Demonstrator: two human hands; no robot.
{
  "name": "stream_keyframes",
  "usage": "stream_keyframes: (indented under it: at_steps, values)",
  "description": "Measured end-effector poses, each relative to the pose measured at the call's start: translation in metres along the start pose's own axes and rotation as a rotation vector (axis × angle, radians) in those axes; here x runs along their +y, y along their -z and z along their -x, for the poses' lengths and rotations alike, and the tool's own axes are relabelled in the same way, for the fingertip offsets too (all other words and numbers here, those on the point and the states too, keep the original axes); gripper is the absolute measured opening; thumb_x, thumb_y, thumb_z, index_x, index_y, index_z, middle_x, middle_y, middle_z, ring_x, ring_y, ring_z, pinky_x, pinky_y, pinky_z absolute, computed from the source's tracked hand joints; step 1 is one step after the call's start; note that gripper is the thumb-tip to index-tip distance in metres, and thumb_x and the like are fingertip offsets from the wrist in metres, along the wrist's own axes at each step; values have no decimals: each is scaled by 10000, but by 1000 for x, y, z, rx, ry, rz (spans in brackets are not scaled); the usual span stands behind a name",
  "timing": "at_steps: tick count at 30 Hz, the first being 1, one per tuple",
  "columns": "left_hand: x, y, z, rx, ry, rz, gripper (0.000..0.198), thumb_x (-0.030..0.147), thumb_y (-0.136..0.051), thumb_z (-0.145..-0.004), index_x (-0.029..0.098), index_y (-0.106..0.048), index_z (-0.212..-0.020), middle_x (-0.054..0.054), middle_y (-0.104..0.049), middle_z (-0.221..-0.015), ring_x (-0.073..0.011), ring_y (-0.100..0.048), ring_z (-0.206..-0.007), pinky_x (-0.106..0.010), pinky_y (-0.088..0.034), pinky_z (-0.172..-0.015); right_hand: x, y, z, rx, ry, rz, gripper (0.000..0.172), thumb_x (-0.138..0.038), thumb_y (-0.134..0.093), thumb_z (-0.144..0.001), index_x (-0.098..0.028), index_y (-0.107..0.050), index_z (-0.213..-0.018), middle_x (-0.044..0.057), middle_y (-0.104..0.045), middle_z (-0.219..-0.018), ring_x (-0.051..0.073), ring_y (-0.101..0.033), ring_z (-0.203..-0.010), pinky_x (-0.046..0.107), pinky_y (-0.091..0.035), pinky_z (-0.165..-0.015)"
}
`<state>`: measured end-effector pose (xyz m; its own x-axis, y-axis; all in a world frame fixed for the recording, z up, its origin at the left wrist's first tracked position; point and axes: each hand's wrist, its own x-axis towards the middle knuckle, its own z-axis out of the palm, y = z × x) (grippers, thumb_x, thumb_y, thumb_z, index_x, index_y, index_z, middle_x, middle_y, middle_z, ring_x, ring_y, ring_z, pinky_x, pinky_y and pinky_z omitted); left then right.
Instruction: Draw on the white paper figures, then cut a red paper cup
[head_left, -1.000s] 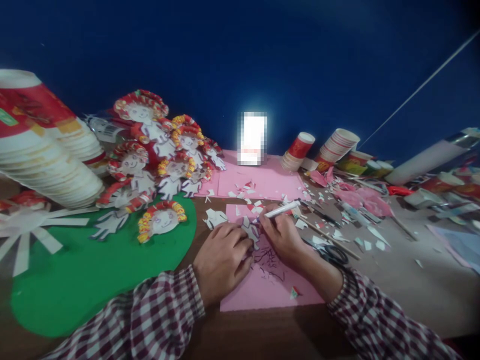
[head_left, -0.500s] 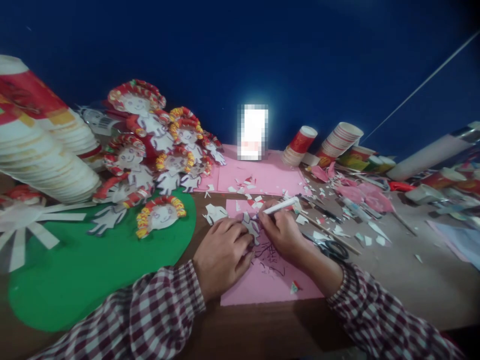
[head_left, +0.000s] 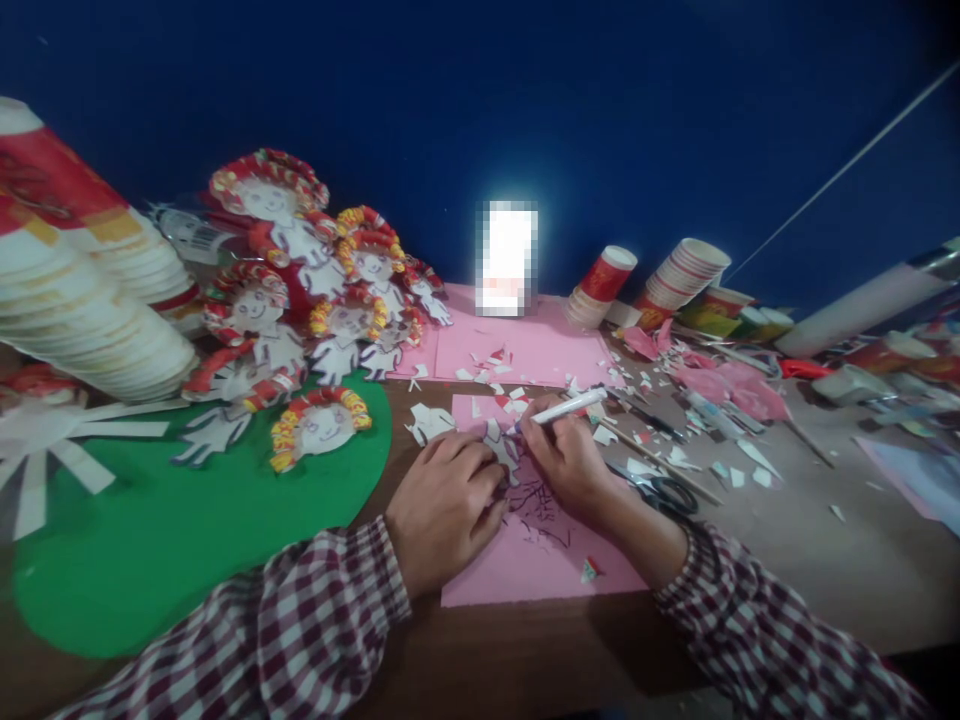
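Note:
My right hand grips a white pen, its tip down on a small white paper cut-out figure. My left hand lies curled beside it, fingertips pressing that figure onto a pink paper sheet. Dark pen scribbles mark the pink sheet between my hands. Both arms wear checked sleeves.
A green card shape lies at the left with paper dolls on and behind it. Stacks of paper cups stand far left, more cups at the back right. Scissors, sticks and paper scraps litter the right side. More pink sheets lie behind.
Both hands stay on the cut-out with only slight shifts; the pen holds its angle. The view has tilted a little, so everything sits slightly higher in the frame.

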<state>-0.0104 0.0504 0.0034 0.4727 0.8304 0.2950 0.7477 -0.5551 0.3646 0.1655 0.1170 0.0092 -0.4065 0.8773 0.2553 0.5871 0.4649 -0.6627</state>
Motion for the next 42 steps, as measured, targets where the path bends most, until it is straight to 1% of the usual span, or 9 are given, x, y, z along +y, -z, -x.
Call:
stream_keyframes:
  at_steps: [8,16,22,26,31,38,42]
  values:
    - [-1,0,0,-11,0,-5,232,295,-480,-865,172,-608,-1016,-73,-589,-1013,-254,-448,-1124,-459,-351,-990,1,0,0,-16,10,28,161,-270,-413,-898,-180,-519,-818,50,-595,-763,169,-539,-711,298,-408,-709]
    - [-1,0,0,5,-13,-2,237,294,-487,-862,172,-607,-1025,-79,-592,-1009,-251,-464,-1096,-470,-366,-976,1,-1,-1,-38,11,59,165,-262,-419,-903,-174,-525,-811,50,-595,-769,165,-544,-720,292,-404,-711]
    - [0,0,-1,-3,-3,-14,227,299,-478,-866,169,-613,-994,-74,-593,-998,-246,-465,-1089,-453,-367,-976,0,0,0,15,19,9,132,-245,-443,-887,-168,-518,-810,44,-587,-752,154,-537,-707,279,-415,-707]
    - [0,0,-1,-9,1,-19,235,305,-467,-873,168,-613,-997,-73,-593,-1003,-250,-452,-1110,-451,-360,-981,-1,1,0,-16,18,37,152,-246,-438,-890,-172,-515,-782,29,-568,-694,150,-524,-664,281,-409,-684]
    - [-1,0,0,-16,-2,-16,233,305,-469,-872,169,-611,-998,-73,-590,-1008,-249,-454,-1105,-452,-362,-978,3,-1,1,-12,35,52,145,-250,-438,-891,-171,-517,-799,41,-587,-748,157,-537,-699,282,-409,-699]
    - [0,1,0,-19,1,-14,238,306,-468,-872,168,-609,-1004,-75,-588,-1007,-253,-456,-1104,-457,-365,-975,3,-1,0,-27,45,42,142,-239,-437,-892,-173,-521,-799,36,-591,-751,154,-542,-705,273,-401,-696]
    - [0,1,0,-11,-6,-13,237,302,-475,-868,170,-607,-1014,-76,-590,-1003,-249,-463,-1093,-464,-367,-971,1,0,0,-56,43,55,153,-239,-428,-898,-178,-522,-794,29,-582,-725,153,-539,-691,274,-398,-688]
